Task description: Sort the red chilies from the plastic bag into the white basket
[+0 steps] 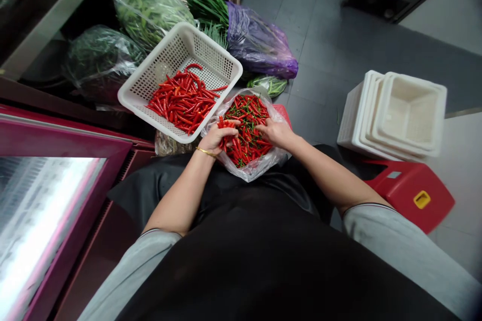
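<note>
left hand [215,137]: curling around a loose bunch of slim, glossy red chilies [222,124], thumb lying across them; the grip is half closed, with tips poking out past the fingers.
right hand [277,133]: resting its bent fingertips, close together, on the opposite side of the pile; whether they are pinching a chili, i cannot tell.
pile beneath the grip: green-stemmed red chilies [246,128] are filling a clear, crumpled plastic bag [249,173], which is gaping open between the hands, against the lap.
spill: the bunch is looking loosely held, so a slackening of the left fingers could be letting pieces fall; the bag's soft rim is sagging, so a wrist catching it could be tipping the pile.
wrists and forearms: both forearms are slanting inward from the sides, converging on the bag; the left wrist is wearing a thin gold-coloured bangle [206,152].
basket: a white, rectangular, perforated plastic basket [203,45] is standing just beyond and left of the left hand, holding bright red stemless-looking chilies [183,100].
greens: a purple plastic-wrapped bundle of long stalks [259,42] is lying farther out, ahead of the grip.
far right: nested white plastic baskets [410,110] are standing well apart from the right hand.
</note>
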{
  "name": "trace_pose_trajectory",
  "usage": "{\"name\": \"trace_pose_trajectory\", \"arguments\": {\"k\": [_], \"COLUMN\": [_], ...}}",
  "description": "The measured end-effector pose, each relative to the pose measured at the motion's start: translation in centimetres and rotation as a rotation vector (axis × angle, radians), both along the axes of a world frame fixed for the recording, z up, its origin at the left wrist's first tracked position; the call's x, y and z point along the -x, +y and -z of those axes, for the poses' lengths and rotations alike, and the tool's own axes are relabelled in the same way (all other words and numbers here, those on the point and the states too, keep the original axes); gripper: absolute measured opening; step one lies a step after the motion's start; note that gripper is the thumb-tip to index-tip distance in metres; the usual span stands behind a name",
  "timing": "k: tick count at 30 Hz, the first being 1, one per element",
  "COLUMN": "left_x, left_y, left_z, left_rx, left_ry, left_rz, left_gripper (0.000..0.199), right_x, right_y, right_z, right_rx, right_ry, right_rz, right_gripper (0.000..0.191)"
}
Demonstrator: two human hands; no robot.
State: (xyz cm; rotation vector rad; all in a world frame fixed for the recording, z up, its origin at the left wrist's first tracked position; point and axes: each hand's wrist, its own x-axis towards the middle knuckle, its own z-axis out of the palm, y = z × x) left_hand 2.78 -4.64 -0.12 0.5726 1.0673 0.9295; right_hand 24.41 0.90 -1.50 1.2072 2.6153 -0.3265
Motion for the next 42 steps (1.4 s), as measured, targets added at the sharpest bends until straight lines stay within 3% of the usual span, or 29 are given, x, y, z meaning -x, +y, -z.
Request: {"name": "trace_pose_trajectory", "arguments": {"k": [3, 5, 6, 9, 11, 14, 16, 17, 19, 21, 23, 26, 29, 32, 35, 39, 42], "left_x": [3.6, 7.1, 9.0, 12.8, 12.4, 7.3, 2.7, 0.6, -2.4, -3.7, -3.8, -2.9, -1.8, -0.9, -0.5, -0.8, -1.4], "left_y": [1.7, 3.6, 4.5, 6.7, 6.8, 5.0, 3.1, 2.2, 0.9, 0.3, 0.2, 0.6, 0.7, 0.5, 0.4, 0.2, 0.1], "left_z": [0.4, 0.4, 0.2, -1.2, -2.2, -2.2, -1.1, -0.3, 1.2, 2.3, 2.7, 2.5, 2.3, 2.3, 2.1, 1.8, 1.7], "left_rx": [-0.071, -0.2, -0.263, -0.41, -0.478, -0.496, -0.417, -0.353, -0.22, -0.128, -0.07, 0.064, 0.183, 0.181, 0.149, 0.16, 0.195], "left_ry": [0.303, 0.663, 0.842, 1.231, 1.319, 1.115, 0.715, 0.529, 0.281, 0.2, 0.237, 0.239, 0.049, -0.158, -0.232, -0.3, -0.237], "left_rz": [-0.144, -0.311, -0.336, -0.147, -0.08, -0.08, 0.138, 0.216, 0.242, 0.22, 0.183, 0.1, 0.063, 0.076, 0.092, 0.255, 0.312], "left_gripper": [0.039, 0.041, 0.048, 0.075, 0.074, 0.047, 0.037, 0.036, 0.033, 0.029, 0.025, 0.023, 0.021, 0.023, 0.024, 0.021, 0.027], "right_x": [0.3, 0.7, 0.7, 0.5, 0.3, 1.0, 2.0, 2.4, 3.1, 3.2, 2.8, 1.8, 1.2, 1.4, 1.9, 3.0, 4.1], "right_y": [-0.8, -0.9, -0.7, 0.6, 1.3, 1.3, 0.6, 0.1, -0.7, -1.2, -1.2, -1.1, -1.9, -2.8, -2.1, -0.5, -0.6], "right_z": [2.4, 3.1, 3.1, 1.8, 0.7, -0.2, -0.4, -0.5, -0.8, -1.3, -1.7, -1.5, 0.1, 1.6, 1.3, -0.7, -1.4], "right_rx": [0.053, 0.076, 0.091, 0.21, 0.373, 0.618, 0.625, 0.558, 0.327, 0.121, 0.023, 0.018, 0.155, 0.304, 0.379, 0.528, 0.533], "right_ry": [-0.087, -0.067, -0.026, 0.235, 0.482, 0.818, 0.945, 0.96, 0.883, 0.692, 0.493, 0.299, 0.155, 0.125, 0.308, 0.826, 0.906], "right_rz": [-0.107, -0.092, -0.061, 0.054, 0.159, 0.392, 0.491, 0.492, 0.411, 0.276, 0.175, 0.193, 0.229, 0.19, 0.182, 0.292, 0.286], "right_gripper": [0.036, 0.032, 0.029, 0.019, 0.016, 0.024, 0.026, 0.025, 0.017, 0.007, 0.01, 0.02, 0.032, 0.023, 0.014, 0.027, 0.021]}}
